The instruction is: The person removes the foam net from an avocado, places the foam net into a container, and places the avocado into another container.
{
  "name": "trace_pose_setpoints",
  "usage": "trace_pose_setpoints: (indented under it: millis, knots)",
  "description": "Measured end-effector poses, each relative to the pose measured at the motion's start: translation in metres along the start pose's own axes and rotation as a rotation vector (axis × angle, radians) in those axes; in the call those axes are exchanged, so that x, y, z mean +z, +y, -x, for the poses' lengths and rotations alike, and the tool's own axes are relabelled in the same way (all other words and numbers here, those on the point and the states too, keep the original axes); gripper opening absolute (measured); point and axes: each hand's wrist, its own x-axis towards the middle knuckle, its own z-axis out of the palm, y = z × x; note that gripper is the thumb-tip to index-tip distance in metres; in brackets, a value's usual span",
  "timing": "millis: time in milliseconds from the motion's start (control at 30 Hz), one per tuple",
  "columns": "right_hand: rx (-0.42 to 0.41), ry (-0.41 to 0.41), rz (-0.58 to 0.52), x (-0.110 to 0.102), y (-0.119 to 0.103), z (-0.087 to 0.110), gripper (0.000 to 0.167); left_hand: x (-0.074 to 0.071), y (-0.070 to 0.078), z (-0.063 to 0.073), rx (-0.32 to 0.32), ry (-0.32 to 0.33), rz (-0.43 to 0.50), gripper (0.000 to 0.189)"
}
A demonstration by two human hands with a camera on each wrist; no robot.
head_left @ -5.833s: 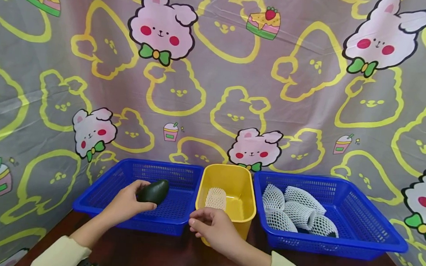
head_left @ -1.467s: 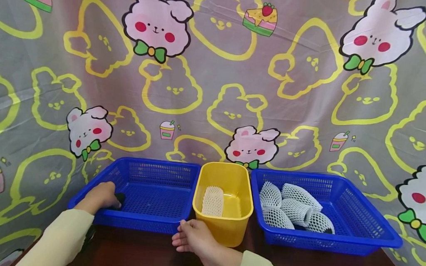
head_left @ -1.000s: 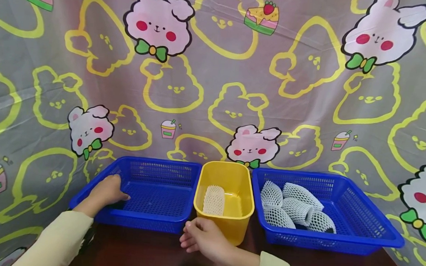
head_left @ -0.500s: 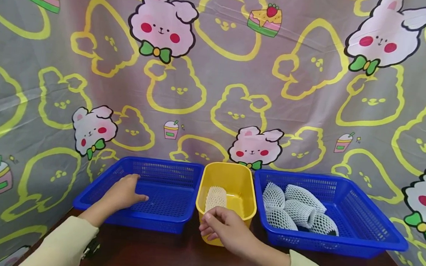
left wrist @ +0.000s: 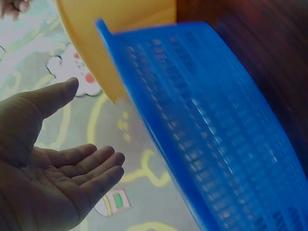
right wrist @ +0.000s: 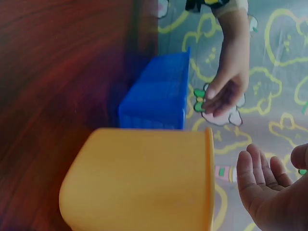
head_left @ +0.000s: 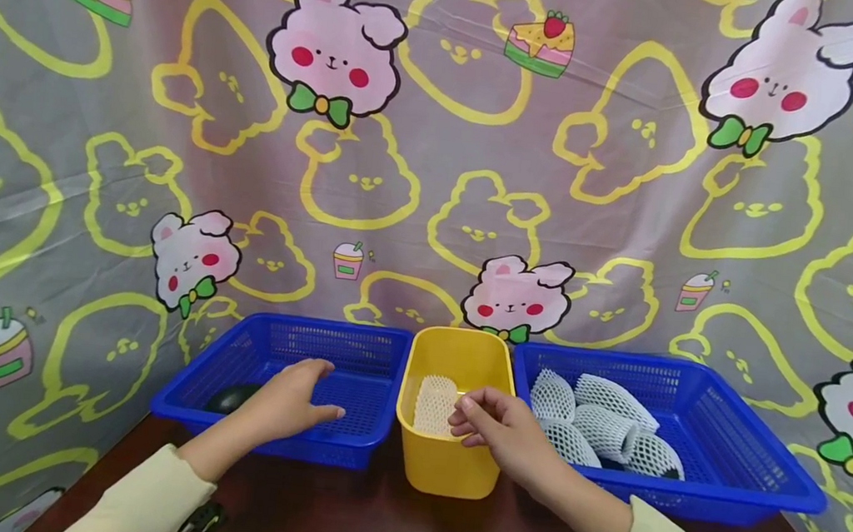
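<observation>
Behind the table, a gray printed curtain [head_left: 436, 150] is spanning the view. Below, one dark red-brown table [head_left: 346, 519] is bearing three containers in a row. Two are blue mesh baskets: the right basket [head_left: 724, 494] and the left basket [head_left: 329, 455]. One yellow bin [head_left: 451, 468] is standing between them. This row is keeping its arrangement from the earlier frames.

Two hands are showing. The left hand [head_left: 295, 402] is hovering over the left basket, fingers and thumb spread well apart, gripping nothing; 5.8 s ago it was holding the fruit there, and since half a second ago it has been shifting rightward. The right hand [head_left: 507, 435] is hanging at the bin's right front edge, apart from the rim in the right wrist view, fingers relaxed and slightly bent, holding nothing; it, too, is sitting farther right than before.

Counted in the right basket: five white net sleeves [head_left: 601, 430], lying bunched at its left side, one showing something dark inside. In the bin: one beige net sleeve [head_left: 434, 404] visible, leaning at the left. In the left basket: one dark green fruit [head_left: 229, 399], now lying released near the front left corner, partly hidden by the left arm.
</observation>
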Motion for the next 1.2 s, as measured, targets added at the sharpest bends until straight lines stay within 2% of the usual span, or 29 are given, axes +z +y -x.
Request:
trace_pose_setpoints:
  millis: [167, 300, 533, 733, 900, 1200]
  knots:
    - [0.009, 0.062, 0.037, -0.016, -0.001, 0.0, 0.031, 0.001, 0.02, 0.004, 0.023, -0.02, 0.101, 0.059]
    - [0.02, 0.098, 0.063, -0.029, -0.002, 0.002, 0.032, 0.0, 0.034, 0.008, 0.051, -0.067, 0.208, 0.055]
    - [0.048, 0.197, 0.129, -0.057, -0.004, 0.002, 0.034, 0.004, 0.054, 0.013, 0.139, -0.211, 0.487, 0.044]
    - [0.017, 0.238, 0.199, -0.08, 0.0, 0.006, 0.036, 0.02, 0.068, 0.013, 0.185, -0.342, 0.678, 0.034]
    - [0.003, 0.283, 0.274, -0.097, 0.007, 0.009, 0.036, 0.038, 0.079, 0.015, 0.228, -0.405, 0.715, 0.034]
    - [-0.001, 0.335, 0.339, -0.133, 0.021, 0.01, 0.042, 0.068, 0.1, 0.012, 0.308, -0.469, 0.677, 0.039]
